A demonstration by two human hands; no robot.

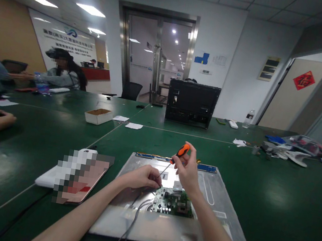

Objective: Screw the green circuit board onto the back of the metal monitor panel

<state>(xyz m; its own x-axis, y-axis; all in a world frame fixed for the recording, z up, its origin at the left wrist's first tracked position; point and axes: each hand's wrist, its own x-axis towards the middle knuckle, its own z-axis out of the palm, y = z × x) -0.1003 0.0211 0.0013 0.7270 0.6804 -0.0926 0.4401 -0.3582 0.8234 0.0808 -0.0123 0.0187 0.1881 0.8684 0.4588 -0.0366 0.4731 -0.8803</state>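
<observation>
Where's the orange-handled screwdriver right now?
In the head view, the screwdriver is just right of centre, held in the right hand above the metal panel. Its shaft slants down toward the left hand, near the green circuit board.

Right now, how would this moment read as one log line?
right hand: holds orange-black screwdriver | left hand: near circuit board | circuit board: on silver panel

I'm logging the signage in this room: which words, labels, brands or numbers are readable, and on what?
"福": red diamond sign, far right.
"大数据科技有限公司": part of the wall sign, left; its smaller lines are blurred.
Too small or blurred: lettering on the glass doors, the wall notice, any markings on the circuit board.
</observation>
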